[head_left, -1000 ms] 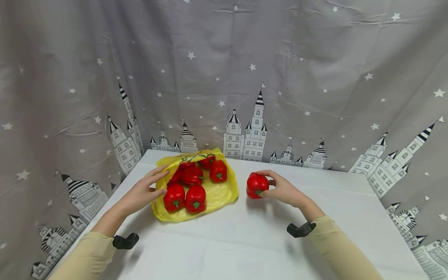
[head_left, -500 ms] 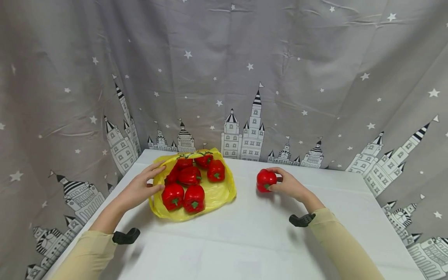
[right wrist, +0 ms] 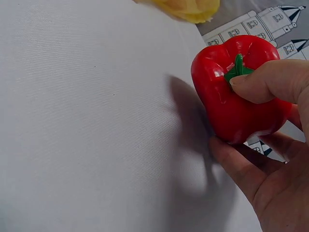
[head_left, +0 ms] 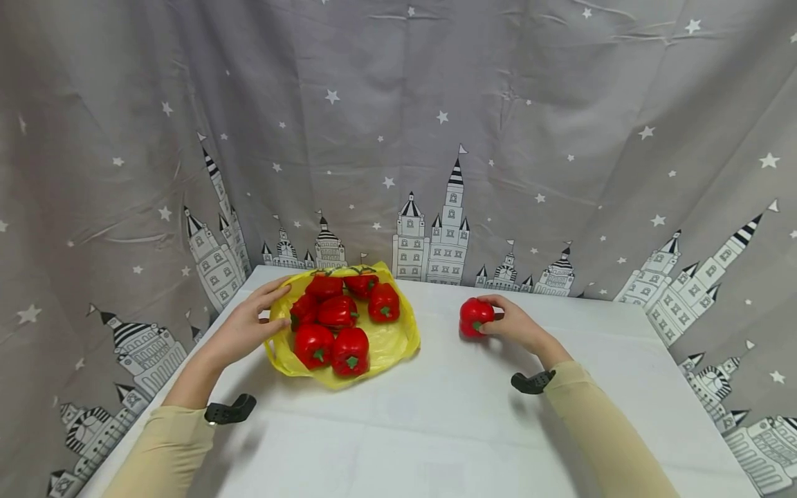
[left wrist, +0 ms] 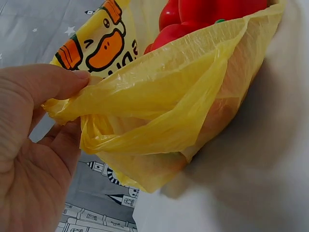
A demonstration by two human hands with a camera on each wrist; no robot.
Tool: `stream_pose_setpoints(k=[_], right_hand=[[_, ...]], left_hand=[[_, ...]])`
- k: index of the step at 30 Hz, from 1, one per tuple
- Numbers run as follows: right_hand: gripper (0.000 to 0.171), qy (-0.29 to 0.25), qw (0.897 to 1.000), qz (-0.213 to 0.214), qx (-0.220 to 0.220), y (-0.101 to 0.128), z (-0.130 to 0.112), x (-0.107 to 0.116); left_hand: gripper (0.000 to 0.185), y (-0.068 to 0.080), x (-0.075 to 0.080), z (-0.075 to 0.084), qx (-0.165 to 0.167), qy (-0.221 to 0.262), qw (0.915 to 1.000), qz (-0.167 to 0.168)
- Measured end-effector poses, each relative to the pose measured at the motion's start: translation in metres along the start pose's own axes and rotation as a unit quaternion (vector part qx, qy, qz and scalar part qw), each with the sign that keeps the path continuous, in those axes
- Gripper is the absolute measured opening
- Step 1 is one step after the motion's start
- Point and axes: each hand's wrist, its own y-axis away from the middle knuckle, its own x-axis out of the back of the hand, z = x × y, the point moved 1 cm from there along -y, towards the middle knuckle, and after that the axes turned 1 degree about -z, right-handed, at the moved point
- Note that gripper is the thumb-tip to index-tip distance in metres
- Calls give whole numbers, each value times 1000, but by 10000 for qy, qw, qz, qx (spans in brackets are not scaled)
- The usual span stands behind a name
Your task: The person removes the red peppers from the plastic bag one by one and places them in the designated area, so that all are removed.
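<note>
Currently, note pepper grasped in right hand, stem toward the near side, at or just above table (contact unclear), well to the right of bag, with bag's left edge pinched in left hand, farther from pepper.
</note>
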Motion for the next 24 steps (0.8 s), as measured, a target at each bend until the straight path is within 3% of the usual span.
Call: stream_pose_setpoints(k=[24], right_hand=[[63,-138,9999,-75,-11,-15,1,-1]], left_hand=[[61,-3,-6,2,185,-93,9998,-24]])
